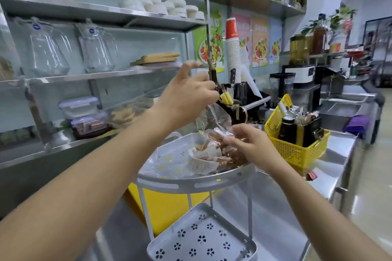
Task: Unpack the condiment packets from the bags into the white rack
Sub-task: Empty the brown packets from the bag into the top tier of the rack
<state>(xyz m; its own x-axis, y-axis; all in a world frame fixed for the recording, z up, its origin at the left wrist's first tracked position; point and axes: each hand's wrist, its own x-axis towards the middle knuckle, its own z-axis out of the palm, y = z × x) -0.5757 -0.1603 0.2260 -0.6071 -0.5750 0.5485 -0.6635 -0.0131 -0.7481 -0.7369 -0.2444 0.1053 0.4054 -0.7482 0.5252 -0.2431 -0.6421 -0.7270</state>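
Observation:
A white two-tier rack (186,185) stands on the steel counter, its trays pierced with flower-shaped holes. On its top tray lies a clear plastic bag (214,118) with brown and white condiment packets (210,155) spilling from it. My left hand (186,95) pinches the bag's upper end and holds it raised above the tray. My right hand (248,144) grips the bag's lower part right at the packets. The lower tray (203,237) holds nothing that I can see.
A yellow mesh basket (297,148) with bottles and packets stands just right of the rack. Behind the rack are a dark utensil holder (237,99) and stacked paper cups (233,53). Steel shelves with glass jugs (48,48) line the left wall. A sink (343,108) lies far right.

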